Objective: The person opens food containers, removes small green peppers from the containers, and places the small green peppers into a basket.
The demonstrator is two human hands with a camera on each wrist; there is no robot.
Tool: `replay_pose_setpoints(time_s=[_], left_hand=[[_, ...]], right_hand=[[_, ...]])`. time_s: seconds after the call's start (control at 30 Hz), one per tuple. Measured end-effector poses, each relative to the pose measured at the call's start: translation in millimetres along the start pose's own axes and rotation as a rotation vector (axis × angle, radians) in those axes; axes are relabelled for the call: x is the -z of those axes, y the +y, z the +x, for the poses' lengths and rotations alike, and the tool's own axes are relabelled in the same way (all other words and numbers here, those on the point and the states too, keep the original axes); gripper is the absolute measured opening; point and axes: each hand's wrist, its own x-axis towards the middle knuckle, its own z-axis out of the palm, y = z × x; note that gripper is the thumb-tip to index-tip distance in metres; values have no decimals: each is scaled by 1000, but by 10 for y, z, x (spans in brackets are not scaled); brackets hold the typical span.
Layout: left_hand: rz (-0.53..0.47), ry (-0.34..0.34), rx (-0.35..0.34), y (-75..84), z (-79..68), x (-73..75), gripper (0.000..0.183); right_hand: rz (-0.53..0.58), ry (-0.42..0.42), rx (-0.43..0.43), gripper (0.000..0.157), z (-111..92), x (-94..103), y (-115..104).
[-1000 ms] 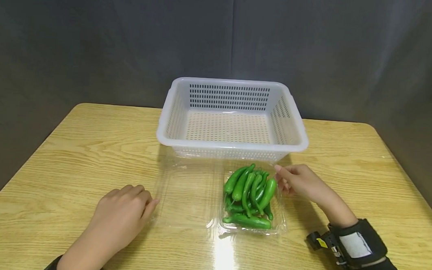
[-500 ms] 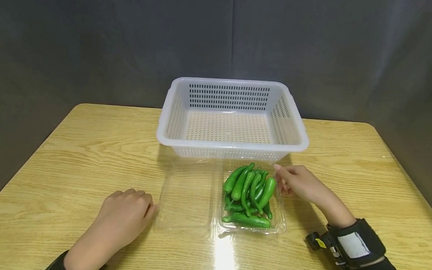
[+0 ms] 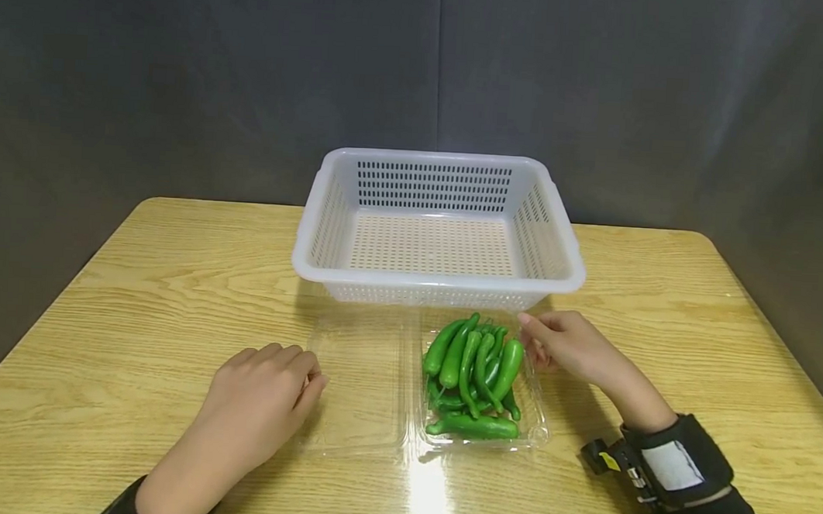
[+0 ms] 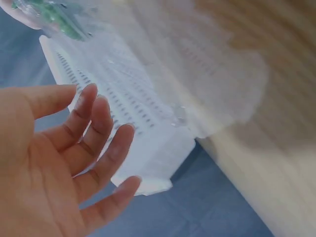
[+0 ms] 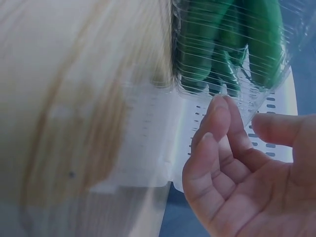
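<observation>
Right hand point(image 3: 562, 344) pinches pepper box point(image 3: 531, 407) at far-right corner. Left hand point(image 3: 259, 395), fingers loosely bent, by lid point(image 3: 359, 386). Basket point(image 3: 438, 279) near desk point(image 3: 187, 276) back edge.

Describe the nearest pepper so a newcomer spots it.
On the wooden table sits a white basket; in front lies an open clear container. Its right half holds green peppers. The nearest pepper lies crosswise at the near edge, while those on top run mostly front to back.

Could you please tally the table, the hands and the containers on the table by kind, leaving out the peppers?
Wood-grain table: 1
White slotted plastic basket: 1
Clear hinged plastic container: 1
Hands (left hand, right hand): 2
Total: 5
</observation>
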Motion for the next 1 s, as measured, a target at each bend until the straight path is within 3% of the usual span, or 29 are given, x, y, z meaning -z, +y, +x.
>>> replay_pose_setpoints(time_s=[0.17, 0.3, 0.47, 0.8, 1.0], left_hand=[[-46, 39, -115, 111, 59, 24, 11], [-100, -13, -173, 217, 94, 25, 29], [-144, -117, -197, 331, 158, 23, 57], [-160, -148, -256, 393, 269, -20, 72], [-162, -199, -236, 399, 295, -30, 83]], right_hand=[[-36, 33, 10, 42, -10, 13, -1], [-69, 50, 19, 40, -33, 31, -13], [-145, 62, 36, 40, -74, 76, -56], [-179, 89, 77, 37, -174, 201, -171], [-226, 82, 148, 33, -261, 301, -234]])
